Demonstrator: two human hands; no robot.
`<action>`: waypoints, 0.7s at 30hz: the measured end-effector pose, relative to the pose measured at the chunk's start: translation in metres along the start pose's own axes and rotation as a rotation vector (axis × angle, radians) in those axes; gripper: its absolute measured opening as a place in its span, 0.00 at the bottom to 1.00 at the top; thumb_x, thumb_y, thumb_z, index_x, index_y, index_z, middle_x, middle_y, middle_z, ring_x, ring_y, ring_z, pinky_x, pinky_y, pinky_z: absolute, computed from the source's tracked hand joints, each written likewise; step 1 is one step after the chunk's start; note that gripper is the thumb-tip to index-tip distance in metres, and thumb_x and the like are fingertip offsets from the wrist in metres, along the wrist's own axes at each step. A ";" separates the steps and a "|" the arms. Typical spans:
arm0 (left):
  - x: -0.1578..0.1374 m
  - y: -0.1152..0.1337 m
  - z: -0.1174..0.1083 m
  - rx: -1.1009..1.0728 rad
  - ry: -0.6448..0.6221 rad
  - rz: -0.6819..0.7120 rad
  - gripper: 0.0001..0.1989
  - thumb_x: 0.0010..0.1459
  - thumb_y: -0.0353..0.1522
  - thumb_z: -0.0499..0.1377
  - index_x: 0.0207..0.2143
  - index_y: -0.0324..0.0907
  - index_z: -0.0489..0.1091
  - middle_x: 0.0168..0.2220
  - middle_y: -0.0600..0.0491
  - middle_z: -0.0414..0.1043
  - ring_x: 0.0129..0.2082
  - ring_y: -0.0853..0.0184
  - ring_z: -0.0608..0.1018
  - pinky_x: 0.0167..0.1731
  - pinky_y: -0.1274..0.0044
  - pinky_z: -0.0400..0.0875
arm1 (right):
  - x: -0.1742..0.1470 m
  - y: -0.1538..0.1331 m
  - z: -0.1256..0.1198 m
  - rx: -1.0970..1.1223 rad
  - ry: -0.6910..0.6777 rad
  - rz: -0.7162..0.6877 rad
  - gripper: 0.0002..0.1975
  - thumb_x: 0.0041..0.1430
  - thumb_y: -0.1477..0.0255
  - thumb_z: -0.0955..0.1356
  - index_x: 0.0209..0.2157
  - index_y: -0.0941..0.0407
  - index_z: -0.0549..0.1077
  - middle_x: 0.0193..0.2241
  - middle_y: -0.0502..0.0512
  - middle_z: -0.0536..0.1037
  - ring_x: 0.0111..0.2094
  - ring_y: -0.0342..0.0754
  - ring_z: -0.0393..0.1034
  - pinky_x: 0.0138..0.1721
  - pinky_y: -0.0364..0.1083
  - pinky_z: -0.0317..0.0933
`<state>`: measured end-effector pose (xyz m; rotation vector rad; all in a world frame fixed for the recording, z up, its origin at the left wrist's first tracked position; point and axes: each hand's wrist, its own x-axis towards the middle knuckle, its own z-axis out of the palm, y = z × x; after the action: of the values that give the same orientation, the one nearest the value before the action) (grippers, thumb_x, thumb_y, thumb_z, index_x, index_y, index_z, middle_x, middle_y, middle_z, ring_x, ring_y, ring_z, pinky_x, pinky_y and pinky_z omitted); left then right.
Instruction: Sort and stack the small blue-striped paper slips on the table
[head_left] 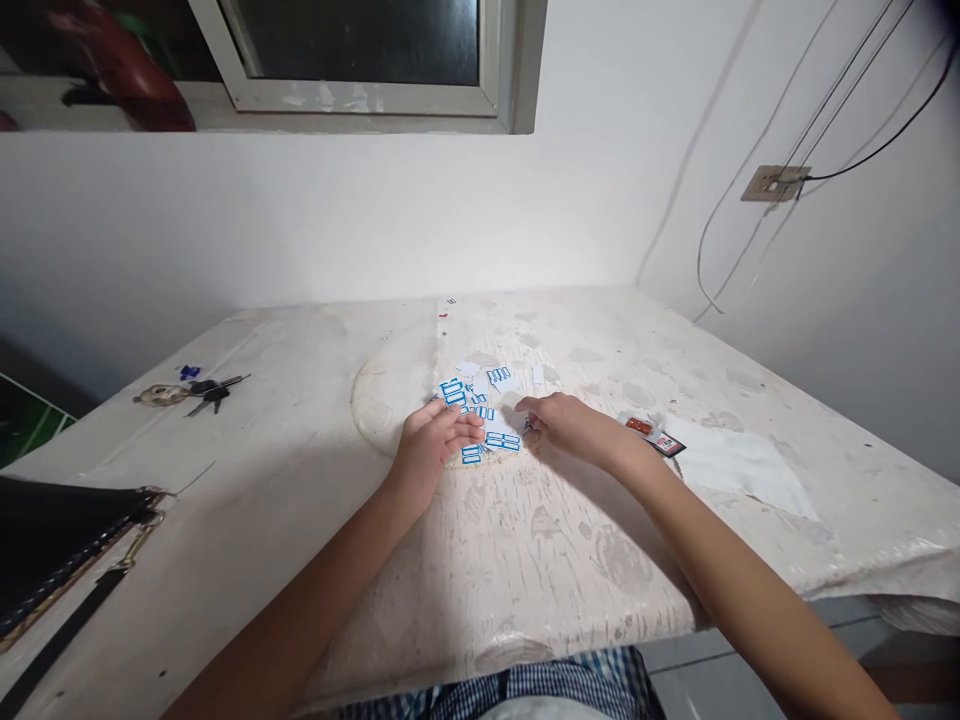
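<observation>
A loose pile of small white paper pieces printed with blue rectangles [502, 440] lies at the middle of the table. My left hand [435, 435] rests along the left side of the pile, its fingers stretched over and touching the pieces. At the right edge, my right hand [559, 425] points inward with its index finger apart from the lower fingers, which are bent near a few pieces. No piece is visibly gripped in either hand. Some pieces are hidden under the fingers. A plain white piece [538, 375] lies just beyond the right hand.
Keys [214, 392] lie at the left, behind a black zipped pouch [67, 545] with a strap. Near my right forearm are a reddish-brown blister pack [639, 426], a dark-edged card [667, 443] and a white cloth [739, 465]. A wall socket [776, 184] with cables is at the right.
</observation>
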<state>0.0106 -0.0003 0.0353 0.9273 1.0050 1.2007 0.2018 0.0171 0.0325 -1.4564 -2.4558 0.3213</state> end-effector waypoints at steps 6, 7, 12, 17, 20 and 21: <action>0.001 -0.003 0.000 0.028 -0.030 -0.036 0.07 0.50 0.30 0.57 0.28 0.38 0.60 0.26 0.48 0.71 0.25 0.69 0.75 0.34 0.74 0.70 | 0.006 0.010 0.002 0.136 0.182 -0.119 0.25 0.46 0.85 0.60 0.47 0.54 0.68 0.35 0.58 0.74 0.33 0.48 0.66 0.31 0.44 0.56; 0.001 -0.003 0.000 0.060 -0.048 -0.045 0.07 0.50 0.31 0.57 0.27 0.38 0.59 0.26 0.48 0.72 0.25 0.69 0.75 0.34 0.74 0.70 | 0.008 0.011 0.001 0.193 0.210 -0.132 0.25 0.47 0.85 0.59 0.47 0.54 0.68 0.35 0.57 0.73 0.33 0.47 0.66 0.32 0.44 0.57; 0.001 -0.011 0.001 0.256 -0.194 -0.080 0.10 0.51 0.35 0.57 0.29 0.38 0.60 0.22 0.52 0.69 0.19 0.70 0.73 0.25 0.76 0.69 | 0.007 0.001 -0.010 0.654 0.265 -0.217 0.18 0.54 0.78 0.59 0.46 0.55 0.67 0.33 0.53 0.70 0.35 0.45 0.66 0.35 0.45 0.62; -0.004 -0.020 0.002 0.315 -0.372 -0.146 0.16 0.49 0.41 0.58 0.34 0.38 0.59 0.23 0.52 0.70 0.20 0.67 0.75 0.25 0.75 0.70 | 0.003 -0.015 -0.008 0.778 0.288 -0.305 0.16 0.56 0.78 0.59 0.45 0.53 0.67 0.33 0.53 0.71 0.36 0.44 0.67 0.37 0.46 0.63; -0.008 -0.020 0.004 0.310 -0.445 -0.166 0.18 0.49 0.42 0.58 0.35 0.39 0.59 0.24 0.51 0.71 0.22 0.66 0.76 0.27 0.74 0.70 | 0.002 -0.020 -0.004 0.712 0.274 -0.342 0.19 0.54 0.81 0.59 0.46 0.53 0.67 0.34 0.52 0.72 0.36 0.44 0.67 0.37 0.46 0.63; -0.010 -0.018 0.004 0.308 -0.462 -0.165 0.19 0.49 0.43 0.58 0.37 0.39 0.59 0.24 0.51 0.71 0.22 0.66 0.77 0.27 0.74 0.70 | 0.002 -0.021 -0.004 0.686 0.274 -0.351 0.19 0.54 0.82 0.59 0.46 0.53 0.67 0.34 0.52 0.72 0.35 0.44 0.67 0.37 0.46 0.63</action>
<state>0.0193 -0.0128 0.0204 1.2673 0.8790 0.6563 0.1850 0.0090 0.0431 -0.7177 -2.0241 0.7372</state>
